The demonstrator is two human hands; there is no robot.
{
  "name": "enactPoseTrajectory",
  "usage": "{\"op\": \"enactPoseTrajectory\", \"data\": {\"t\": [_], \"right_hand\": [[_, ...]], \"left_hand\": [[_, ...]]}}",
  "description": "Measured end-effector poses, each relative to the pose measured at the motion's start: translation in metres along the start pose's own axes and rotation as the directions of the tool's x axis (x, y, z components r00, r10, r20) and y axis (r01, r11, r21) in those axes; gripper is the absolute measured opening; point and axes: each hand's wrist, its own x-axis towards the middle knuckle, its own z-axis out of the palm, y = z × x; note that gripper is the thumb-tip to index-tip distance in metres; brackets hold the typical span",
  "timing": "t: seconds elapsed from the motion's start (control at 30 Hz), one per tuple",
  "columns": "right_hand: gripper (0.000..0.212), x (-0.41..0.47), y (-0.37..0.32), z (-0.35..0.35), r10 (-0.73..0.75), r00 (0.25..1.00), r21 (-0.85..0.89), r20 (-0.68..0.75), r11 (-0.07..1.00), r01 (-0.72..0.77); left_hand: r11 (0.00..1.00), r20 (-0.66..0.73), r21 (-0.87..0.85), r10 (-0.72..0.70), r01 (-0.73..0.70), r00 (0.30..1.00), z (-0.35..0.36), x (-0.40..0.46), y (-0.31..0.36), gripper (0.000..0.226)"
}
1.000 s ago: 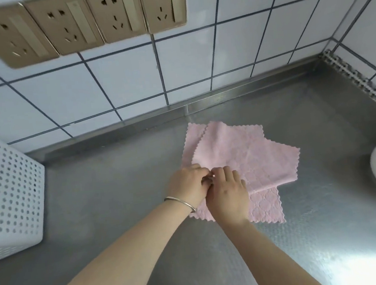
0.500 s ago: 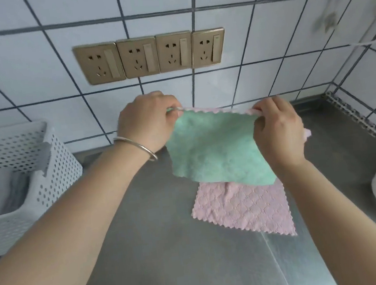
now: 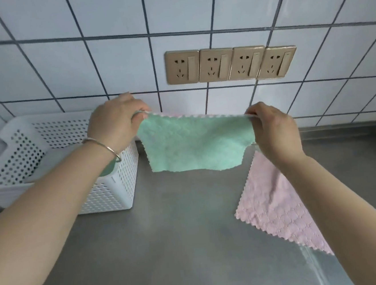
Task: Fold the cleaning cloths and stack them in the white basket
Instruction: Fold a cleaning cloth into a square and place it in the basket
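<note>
A cleaning cloth (image 3: 194,146), green on the side facing me with a pink edge along its top, hangs in the air above the steel counter. My left hand (image 3: 115,119) pinches its upper left corner and my right hand (image 3: 273,128) pinches its upper right corner. A second, pink cloth (image 3: 280,211) lies flat on the counter at the right, partly under my right forearm. The white perforated basket (image 3: 117,187) stands at the left by the wall; something green shows inside it behind my left wrist.
The steel counter (image 3: 180,236) runs below the cloths up to a white tiled wall. A row of several beige sockets (image 3: 230,64) sits on the wall above my hands. A bangle circles my left wrist.
From the pink pile on the counter my hands have lifted one cloth and spread it by its top corners. It has since shifted left, toward the basket, which now shows more fully.
</note>
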Motion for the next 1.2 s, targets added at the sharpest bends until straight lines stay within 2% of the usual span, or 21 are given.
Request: {"op": "enactPoseTrajectory", "data": {"t": [0.1,0.23,0.33,0.43,0.5,0.6,0.7,0.73,0.8,0.83,0.87,0.9,0.97,1.0,1.03,1.1,1.17,1.2], "right_hand": [[0.011,-0.045,-0.002,0.002,-0.136,0.991,0.073,0.019,0.988,0.134],[0.009,-0.135,0.002,0.030,-0.173,0.937,0.100,0.303,0.984,0.149],[0.024,-0.197,0.010,0.063,-0.100,0.825,0.097,0.557,0.994,0.054],[0.030,-0.250,0.013,0.085,0.029,0.703,-0.001,0.711,0.999,-0.040],[0.023,-0.272,0.014,0.092,0.066,0.638,-0.015,0.767,0.996,-0.085],[0.032,-0.285,0.011,0.085,0.002,0.542,0.022,0.840,0.999,-0.038],[0.041,-0.286,0.006,0.080,-0.009,0.488,0.045,0.873,0.997,-0.062],[0.040,-0.281,0.002,0.074,-0.023,0.457,0.051,0.889,0.997,-0.049],[0.032,-0.268,-0.005,0.062,-0.091,0.373,0.116,0.923,0.992,-0.044],[0.032,-0.262,-0.006,0.062,-0.110,0.297,0.143,0.949,0.985,-0.093],[0.034,-0.253,-0.007,0.062,-0.067,0.179,0.109,0.981,0.966,-0.236],[0.034,-0.244,-0.007,0.064,-0.008,0.115,0.056,0.993,0.908,-0.416],[0.029,-0.230,0.004,0.083,0.220,0.197,-0.052,0.955,0.783,-0.620],[0.030,-0.225,0.011,0.095,0.365,0.254,-0.113,0.896,0.739,-0.664],[0.031,-0.218,0.015,0.103,0.491,0.289,-0.158,0.822,0.683,-0.713],[0.033,-0.207,0.019,0.118,0.636,0.267,-0.196,0.724,0.561,-0.804],[0.031,-0.199,0.017,0.129,0.701,0.210,-0.249,0.682,0.492,-0.834],[0.027,-0.198,0.015,0.133,0.710,0.203,-0.287,0.675,0.505,-0.814]], "left_hand": [[0.995,0.070,-0.037,0.097,-0.095,0.993,-0.002,-0.053,-0.011,0.030],[0.988,0.359,-0.118,0.132,-0.095,0.924,0.039,-0.138,-0.021,0.014],[0.987,0.537,-0.130,0.147,-0.091,0.831,0.084,-0.198,-0.024,0.010],[0.987,0.664,-0.111,0.163,-0.119,0.729,0.112,-0.241,-0.020,0.016],[0.985,0.712,-0.085,0.165,-0.151,0.682,0.120,-0.259,-0.015,0.014],[0.979,0.758,-0.081,0.182,-0.187,0.626,0.123,-0.280,-0.011,0.012],[0.993,0.861,-0.065,0.105,-0.097,0.498,0.120,-0.289,-0.005,0.038],[0.990,0.859,-0.095,0.133,-0.103,0.495,0.119,-0.292,-0.001,0.041],[0.993,0.907,-0.117,0.111,-0.010,0.406,0.111,-0.288,0.004,0.037],[0.994,0.943,-0.108,0.091,0.036,0.321,0.112,-0.287,0.004,0.039],[0.986,0.974,-0.070,0.034,0.153,0.225,0.110,-0.278,0.004,0.039],[0.958,0.977,-0.035,-0.027,0.284,0.213,0.112,-0.269,0.003,0.031],[0.833,0.907,0.008,-0.239,0.553,0.347,0.121,-0.250,-0.005,0.007],[0.725,0.830,0.018,-0.394,0.688,0.394,0.130,-0.238,-0.012,0.005],[0.623,0.731,0.025,-0.545,0.782,0.410,0.139,-0.228,-0.019,0.012],[0.472,0.575,0.065,-0.738,0.879,0.353,0.158,-0.216,-0.039,0.027],[0.414,0.529,0.128,-0.797,0.901,0.291,0.174,-0.213,-0.050,0.029],[0.408,0.534,0.146,-0.799,0.901,0.276,0.181,-0.213,-0.052,0.025]]}}
